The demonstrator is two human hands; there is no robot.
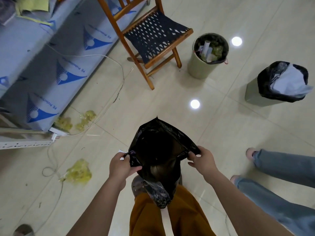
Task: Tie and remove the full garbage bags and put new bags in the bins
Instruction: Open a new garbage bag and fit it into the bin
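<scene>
I hold an empty black garbage bag [158, 147] spread wide at its mouth in front of my legs. My left hand [121, 166] pinches its left rim and my right hand [202, 160] pinches its right rim. Further off on the tiled floor stands a round grey-green bin [198, 68] lined with a black bag and full of paper and greenish waste. To its right stands a second bin [252, 92] whose black liner [265, 82] is folded over the rim and holds a crumpled pale sheet.
A wooden folding chair [153, 36] stands just left of the first bin. A blue-filmed panel [51, 65] lies at the left, with a cable [109, 92] and yellow plastic scraps [78, 172] on the floor. Another person's jeans-clad legs [281, 169] stand at the right.
</scene>
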